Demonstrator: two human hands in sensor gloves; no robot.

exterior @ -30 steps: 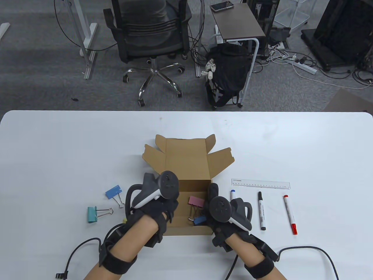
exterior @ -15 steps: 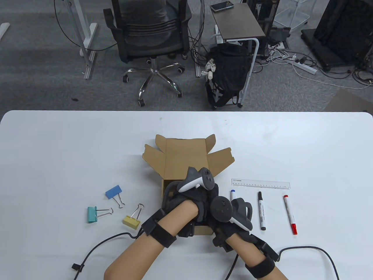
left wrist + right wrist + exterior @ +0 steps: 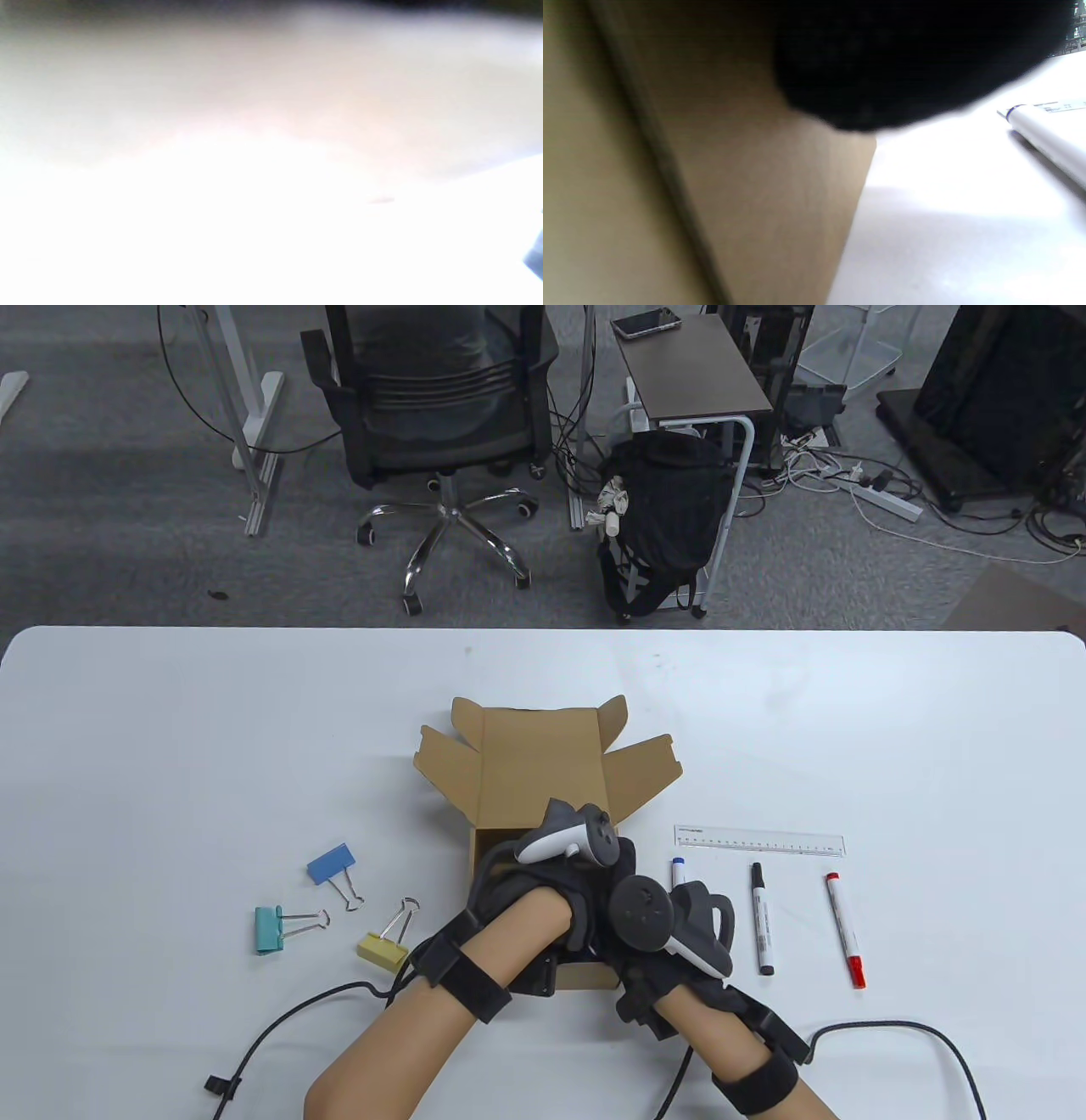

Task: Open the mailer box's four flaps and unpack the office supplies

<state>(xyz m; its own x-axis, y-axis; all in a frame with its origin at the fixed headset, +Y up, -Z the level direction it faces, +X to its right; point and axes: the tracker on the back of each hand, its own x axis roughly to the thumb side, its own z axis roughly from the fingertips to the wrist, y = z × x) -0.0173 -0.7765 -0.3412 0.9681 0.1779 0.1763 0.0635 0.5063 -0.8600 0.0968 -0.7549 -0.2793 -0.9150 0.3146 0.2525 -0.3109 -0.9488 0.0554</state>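
Left hand [image 3: 560, 891] is reaching into the mailer box [image 3: 543, 780] for remaining clips, its grip hidden; right hand [image 3: 653, 933] is bracing the box wall, needing a steady lift next

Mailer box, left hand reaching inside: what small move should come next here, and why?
Probably lift the left hand out of the box with whatever it has taken hold of and set it beside the three clips, near the yellow clip. The flaps are open, the right hand rests at the box's right wall, and the left hand's fingers are hidden, so a grip can't be confirmed.
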